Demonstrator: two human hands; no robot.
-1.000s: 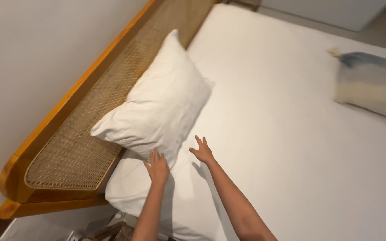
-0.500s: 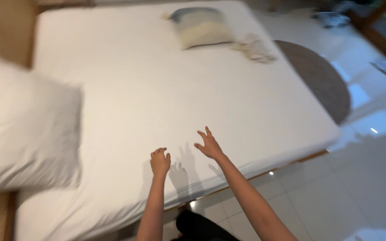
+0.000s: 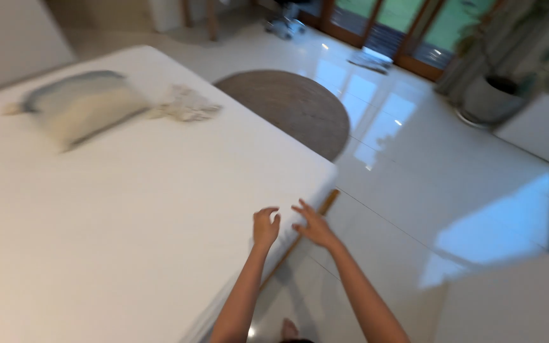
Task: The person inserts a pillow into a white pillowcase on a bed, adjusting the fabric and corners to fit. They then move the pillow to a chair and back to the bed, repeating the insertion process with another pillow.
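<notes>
Left hand point(image 3: 265, 227) raised over corner edge of white bed point(image 3: 115, 209), fingers loosely curled, holding nothing. Right hand point(image 3: 312, 225) just beside it, over glossy tiled floor point(image 3: 427, 190), fingers spread, empty. Neither hand clearly touching mattress. Blue-and-cream cushion point(image 3: 81, 105) lies well apart at far side of bed, fringed cloth point(image 3: 185, 105) beside it. Round brown rug point(image 3: 290, 108) on floor past bed. Potted plant point(image 3: 497, 89) near glass doors.

packages: 0 | labels: 0 | signs: 0 | screens: 0 | checked: around both hands, near and far, nothing of these kinds shows in view
</notes>
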